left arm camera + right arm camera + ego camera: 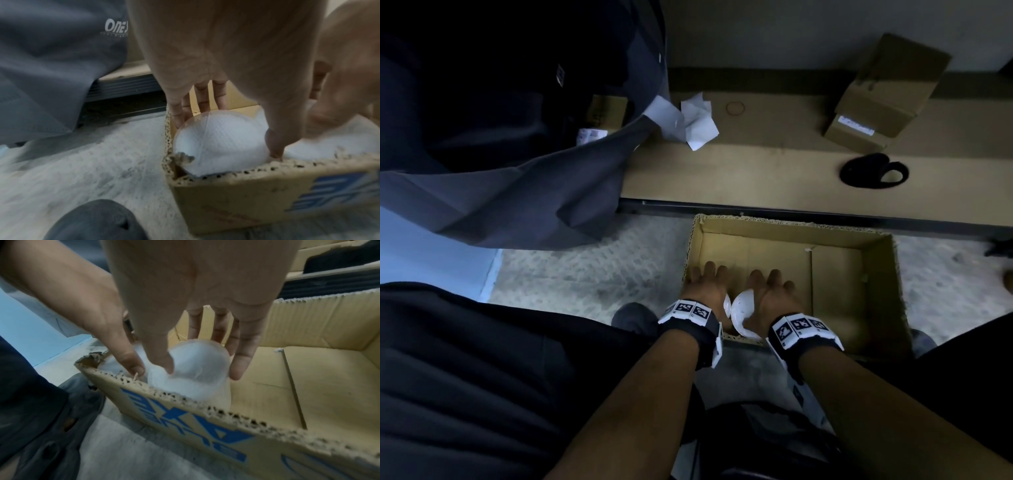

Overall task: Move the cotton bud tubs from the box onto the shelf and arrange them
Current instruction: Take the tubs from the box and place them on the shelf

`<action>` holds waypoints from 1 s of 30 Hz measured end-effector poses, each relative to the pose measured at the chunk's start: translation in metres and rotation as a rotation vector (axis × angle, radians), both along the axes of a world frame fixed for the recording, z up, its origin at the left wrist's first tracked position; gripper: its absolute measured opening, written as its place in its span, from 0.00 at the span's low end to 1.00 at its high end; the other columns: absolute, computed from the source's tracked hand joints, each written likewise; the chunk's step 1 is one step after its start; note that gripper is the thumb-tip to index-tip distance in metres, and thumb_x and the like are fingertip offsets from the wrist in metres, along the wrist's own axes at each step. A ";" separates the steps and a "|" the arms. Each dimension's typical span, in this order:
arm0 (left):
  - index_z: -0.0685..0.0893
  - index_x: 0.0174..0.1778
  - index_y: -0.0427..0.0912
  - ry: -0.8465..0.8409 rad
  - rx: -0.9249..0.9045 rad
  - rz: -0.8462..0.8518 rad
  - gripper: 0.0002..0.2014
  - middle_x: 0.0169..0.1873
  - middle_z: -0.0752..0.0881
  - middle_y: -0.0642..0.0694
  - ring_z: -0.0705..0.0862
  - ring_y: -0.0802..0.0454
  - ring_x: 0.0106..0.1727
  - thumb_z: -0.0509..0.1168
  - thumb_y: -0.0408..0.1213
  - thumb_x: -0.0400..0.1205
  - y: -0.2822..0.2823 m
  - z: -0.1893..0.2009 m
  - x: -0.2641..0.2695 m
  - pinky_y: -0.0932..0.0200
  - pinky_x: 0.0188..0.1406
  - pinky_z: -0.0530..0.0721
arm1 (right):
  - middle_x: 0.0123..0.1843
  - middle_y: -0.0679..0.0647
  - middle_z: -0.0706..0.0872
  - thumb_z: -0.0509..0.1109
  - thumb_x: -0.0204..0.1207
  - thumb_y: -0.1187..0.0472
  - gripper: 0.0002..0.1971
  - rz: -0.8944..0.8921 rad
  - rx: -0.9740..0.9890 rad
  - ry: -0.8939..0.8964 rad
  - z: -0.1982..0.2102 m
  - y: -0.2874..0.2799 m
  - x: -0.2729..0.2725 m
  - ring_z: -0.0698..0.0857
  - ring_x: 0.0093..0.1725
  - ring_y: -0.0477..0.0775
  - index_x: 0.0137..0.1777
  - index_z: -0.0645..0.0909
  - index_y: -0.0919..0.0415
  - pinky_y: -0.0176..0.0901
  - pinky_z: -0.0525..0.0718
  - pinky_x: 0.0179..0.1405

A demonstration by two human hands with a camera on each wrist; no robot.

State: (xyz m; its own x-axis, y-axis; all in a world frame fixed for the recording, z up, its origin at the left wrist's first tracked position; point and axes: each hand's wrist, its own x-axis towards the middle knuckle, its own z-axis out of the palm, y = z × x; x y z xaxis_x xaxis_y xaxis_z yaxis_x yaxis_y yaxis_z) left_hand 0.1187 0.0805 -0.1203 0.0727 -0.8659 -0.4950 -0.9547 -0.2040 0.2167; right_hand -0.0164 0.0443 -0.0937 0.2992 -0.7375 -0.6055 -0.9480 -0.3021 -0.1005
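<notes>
Corrugated cardboard box [873, 274] with ragged rim, left hand [205, 65] and right hand [195, 288] each gripping a round white tub [222, 138]

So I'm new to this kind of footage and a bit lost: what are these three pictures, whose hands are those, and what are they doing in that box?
No machine here: a person wears three cameras. The head view looks down from the forehead; the other two sit on the wrists, on the bands with black-and-white markers, and look along each hand.

The person reaches into an open cardboard box on the floor. Each hand reaches round a round tub packed with white cotton buds: the left hand on the tub in the corner, the right hand on the tub beside it. Both tubs are inside the box; whether they are lifted yet I cannot tell.

Beyond the box runs a low wooden shelf with a small closed carton, crumpled white paper and a black strap-like thing.
</notes>
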 end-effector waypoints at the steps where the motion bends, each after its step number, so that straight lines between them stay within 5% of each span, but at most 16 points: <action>1: 0.67 0.70 0.42 0.003 -0.006 0.011 0.39 0.66 0.69 0.40 0.69 0.32 0.69 0.75 0.52 0.67 0.002 0.000 -0.001 0.41 0.63 0.79 | 0.68 0.59 0.68 0.76 0.64 0.45 0.41 -0.023 0.008 0.000 0.001 0.001 0.000 0.75 0.62 0.65 0.76 0.62 0.54 0.53 0.77 0.56; 8: 0.59 0.77 0.46 -0.008 0.066 0.008 0.47 0.71 0.64 0.42 0.65 0.31 0.73 0.77 0.47 0.65 0.001 0.008 -0.002 0.40 0.70 0.74 | 0.74 0.60 0.63 0.63 0.68 0.33 0.41 -0.128 0.070 -0.057 -0.010 0.010 0.007 0.71 0.65 0.69 0.77 0.60 0.51 0.60 0.72 0.63; 11: 0.62 0.75 0.45 -0.018 0.040 0.001 0.47 0.69 0.65 0.43 0.66 0.33 0.72 0.78 0.51 0.63 0.002 0.007 -0.002 0.41 0.69 0.75 | 0.75 0.61 0.61 0.64 0.74 0.38 0.38 -0.102 0.063 -0.032 -0.003 0.010 0.002 0.69 0.69 0.69 0.79 0.60 0.58 0.58 0.71 0.68; 17: 0.66 0.72 0.42 0.008 0.016 0.027 0.42 0.67 0.68 0.42 0.68 0.35 0.72 0.76 0.51 0.66 0.001 0.016 -0.001 0.42 0.66 0.78 | 0.71 0.61 0.60 0.74 0.59 0.34 0.48 -0.142 0.093 -0.050 -0.001 -0.001 0.005 0.69 0.67 0.70 0.75 0.55 0.50 0.61 0.76 0.61; 25: 0.68 0.68 0.41 -0.007 -0.016 0.021 0.42 0.67 0.70 0.41 0.70 0.37 0.68 0.78 0.52 0.62 -0.010 0.063 0.019 0.44 0.59 0.82 | 0.83 0.59 0.48 0.76 0.63 0.40 0.47 -0.116 0.089 -0.110 0.042 -0.029 0.000 0.60 0.78 0.72 0.80 0.55 0.45 0.61 0.74 0.70; 30: 0.68 0.72 0.43 0.018 -0.072 0.069 0.46 0.70 0.70 0.42 0.70 0.38 0.71 0.78 0.56 0.61 -0.023 0.112 0.032 0.51 0.64 0.78 | 0.79 0.60 0.58 0.77 0.58 0.35 0.48 -0.034 0.021 -0.199 0.084 -0.038 0.001 0.69 0.74 0.71 0.79 0.62 0.45 0.57 0.78 0.66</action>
State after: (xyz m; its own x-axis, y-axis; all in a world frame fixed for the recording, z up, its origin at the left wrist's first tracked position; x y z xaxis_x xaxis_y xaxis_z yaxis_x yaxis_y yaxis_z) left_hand 0.1504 0.0573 -0.0084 0.1249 -0.8925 -0.4335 -0.9346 -0.2525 0.2504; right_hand -0.0152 0.0064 -0.0095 0.3900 -0.7368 -0.5523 -0.9182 -0.2663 -0.2931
